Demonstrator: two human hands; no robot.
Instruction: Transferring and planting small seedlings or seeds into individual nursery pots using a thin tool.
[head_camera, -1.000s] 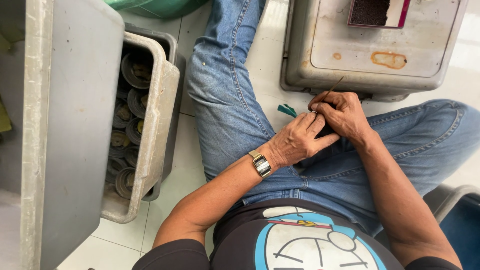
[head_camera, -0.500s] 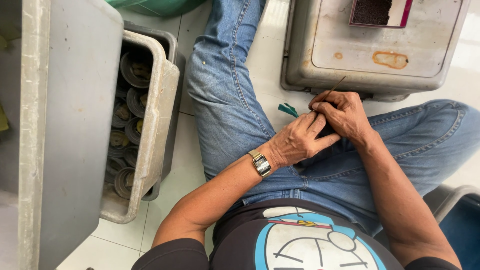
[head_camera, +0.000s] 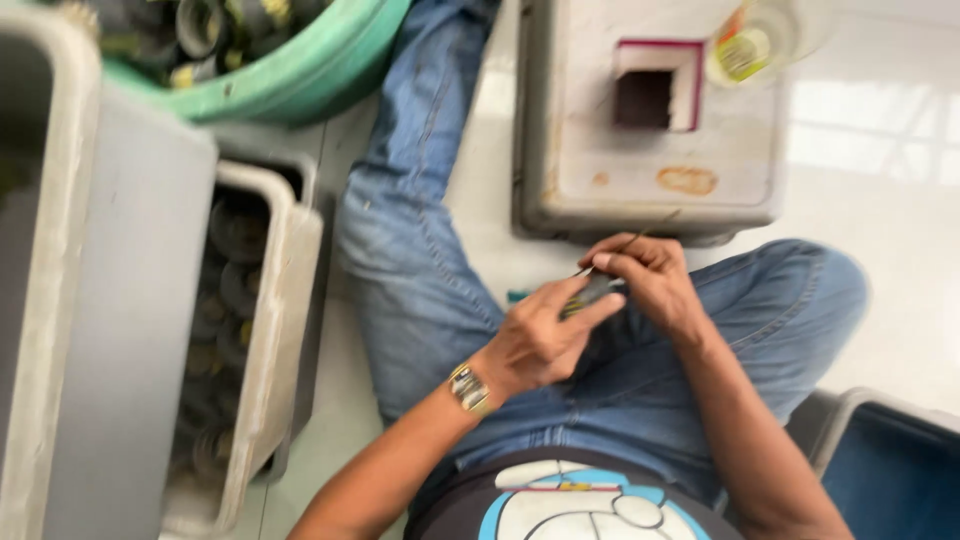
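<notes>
A small dark part is pinched between the left hand and right hand, just below the grey box. A thin wire is gripped by the right fingertips. With so fine a grip, the wire could likely be dropped.

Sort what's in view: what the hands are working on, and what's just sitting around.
In hand:
- left hand and right hand, meeting over the lap
- small dark part held between them, blurred
- thin wire at the right fingers

Lying about:
- grey bin of dark round parts
- green tub
- upturned grey crate
- clear cup
</notes>
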